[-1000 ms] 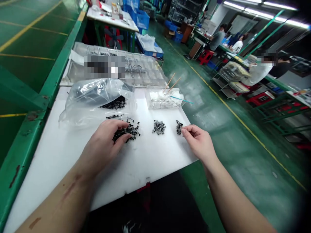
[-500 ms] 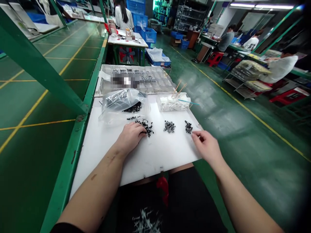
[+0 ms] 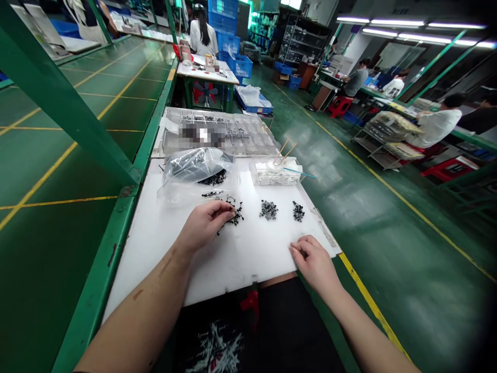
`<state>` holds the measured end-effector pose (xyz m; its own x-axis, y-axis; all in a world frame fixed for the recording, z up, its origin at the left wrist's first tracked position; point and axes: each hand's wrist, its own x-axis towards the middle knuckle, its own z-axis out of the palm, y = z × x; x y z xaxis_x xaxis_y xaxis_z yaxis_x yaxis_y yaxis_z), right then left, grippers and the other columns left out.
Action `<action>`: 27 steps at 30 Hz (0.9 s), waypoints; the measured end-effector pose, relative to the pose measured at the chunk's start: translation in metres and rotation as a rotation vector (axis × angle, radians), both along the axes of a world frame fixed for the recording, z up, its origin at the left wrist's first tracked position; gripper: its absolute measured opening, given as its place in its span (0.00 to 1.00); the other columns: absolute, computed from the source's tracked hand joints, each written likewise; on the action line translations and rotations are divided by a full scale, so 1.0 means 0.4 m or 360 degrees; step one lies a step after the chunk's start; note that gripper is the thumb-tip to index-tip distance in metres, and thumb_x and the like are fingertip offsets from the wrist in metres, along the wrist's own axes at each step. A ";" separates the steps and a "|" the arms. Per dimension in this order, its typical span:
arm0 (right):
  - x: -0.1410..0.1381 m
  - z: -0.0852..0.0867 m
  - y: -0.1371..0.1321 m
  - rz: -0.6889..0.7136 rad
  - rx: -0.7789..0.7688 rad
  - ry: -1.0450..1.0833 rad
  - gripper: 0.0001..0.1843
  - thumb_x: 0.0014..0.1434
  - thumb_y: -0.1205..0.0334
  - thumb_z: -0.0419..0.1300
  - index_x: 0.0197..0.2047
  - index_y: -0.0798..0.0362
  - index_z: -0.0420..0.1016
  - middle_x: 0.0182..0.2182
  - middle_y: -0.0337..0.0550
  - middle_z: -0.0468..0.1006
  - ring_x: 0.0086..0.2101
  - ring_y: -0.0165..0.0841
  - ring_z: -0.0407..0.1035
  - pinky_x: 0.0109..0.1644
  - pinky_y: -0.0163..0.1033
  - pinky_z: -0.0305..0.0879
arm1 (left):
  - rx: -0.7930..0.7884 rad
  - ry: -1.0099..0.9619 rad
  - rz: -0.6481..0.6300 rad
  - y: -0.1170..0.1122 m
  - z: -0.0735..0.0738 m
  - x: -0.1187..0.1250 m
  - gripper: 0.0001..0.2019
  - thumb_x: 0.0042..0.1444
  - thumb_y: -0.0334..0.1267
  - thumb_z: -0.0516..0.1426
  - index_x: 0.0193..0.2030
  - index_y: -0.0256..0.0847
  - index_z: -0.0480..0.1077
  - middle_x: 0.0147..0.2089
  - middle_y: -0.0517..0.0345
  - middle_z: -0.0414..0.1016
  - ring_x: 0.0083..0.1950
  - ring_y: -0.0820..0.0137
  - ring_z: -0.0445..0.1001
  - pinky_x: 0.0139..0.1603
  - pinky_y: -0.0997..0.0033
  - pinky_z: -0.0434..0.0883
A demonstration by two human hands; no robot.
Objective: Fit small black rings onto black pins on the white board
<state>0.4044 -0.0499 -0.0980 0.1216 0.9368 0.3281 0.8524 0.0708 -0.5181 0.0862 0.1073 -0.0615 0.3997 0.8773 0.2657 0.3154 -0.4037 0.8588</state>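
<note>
My left hand is pinched over a loose pile of small black stalked parts. A dark bit shows at its fingertips, seemingly one small black part. Lower on the right of the white tabletop, my right hand has thumb and fingers together; what they hold, if anything, is too small to make out. Between the hands and farther back lie a heap of small grey-black round pieces and a smaller heap of black parts.
A clear plastic bag of black parts lies behind my left hand. A clear box with white lining, sticks and a blue rod stands back right. Beyond is a compartment tray. A green post slants at left. Several people sit farther off.
My right hand has moved from beside the small black heap toward the table's front edge. My left hand has lifted slightly, its fingers now pinched. The camera view has shifted a little.
</note>
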 end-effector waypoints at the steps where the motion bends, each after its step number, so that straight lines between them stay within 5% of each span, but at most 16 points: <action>1: -0.003 0.018 0.007 0.0045 -0.0009 0.0035 0.16 0.72 0.55 0.64 0.31 0.49 0.80 0.35 0.45 0.80 0.30 0.35 0.74 0.35 0.42 0.70 | -0.0052 -0.0059 -0.0018 -0.007 0.001 0.004 0.10 0.70 0.44 0.64 0.46 0.40 0.84 0.41 0.52 0.90 0.40 0.62 0.87 0.42 0.64 0.82; 9: -0.162 0.183 0.138 0.0431 0.0110 0.0495 0.03 0.74 0.59 0.65 0.48 0.46 0.81 0.37 0.41 0.80 0.36 0.35 0.75 0.40 0.42 0.73 | -0.0269 -0.0315 -0.0080 -0.047 0.024 0.028 0.09 0.67 0.43 0.68 0.46 0.41 0.86 0.42 0.51 0.91 0.43 0.62 0.88 0.46 0.65 0.83; 12: -0.225 0.213 0.190 0.0638 0.0118 0.0635 0.09 0.72 0.62 0.68 0.55 0.45 0.80 0.40 0.40 0.81 0.36 0.33 0.75 0.39 0.42 0.74 | -0.0236 -0.0314 -0.0110 -0.058 0.036 0.036 0.06 0.68 0.39 0.67 0.45 0.42 0.86 0.42 0.53 0.90 0.41 0.64 0.86 0.44 0.65 0.80; 16: -0.243 0.212 0.223 0.0806 0.0130 0.0634 0.12 0.69 0.66 0.71 0.54 0.44 0.83 0.41 0.39 0.82 0.37 0.31 0.76 0.38 0.39 0.74 | -0.0163 -0.0305 -0.0183 -0.068 0.043 0.043 0.06 0.71 0.33 0.63 0.44 0.41 0.83 0.41 0.55 0.88 0.40 0.67 0.83 0.42 0.67 0.77; 27: -0.221 0.181 0.219 0.0724 0.0220 0.0629 0.10 0.68 0.68 0.72 0.49 0.43 0.86 0.41 0.43 0.83 0.39 0.35 0.79 0.40 0.42 0.79 | -0.0057 -0.0242 -0.0210 -0.070 0.042 0.046 0.07 0.71 0.29 0.64 0.46 0.43 0.84 0.43 0.57 0.89 0.42 0.68 0.85 0.43 0.71 0.78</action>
<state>0.3160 0.0376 -0.0257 -0.1428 0.8753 0.4620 0.4667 0.4712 -0.7484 0.1046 0.0794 -0.0449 0.4696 0.8299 0.3011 0.1275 -0.4013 0.9070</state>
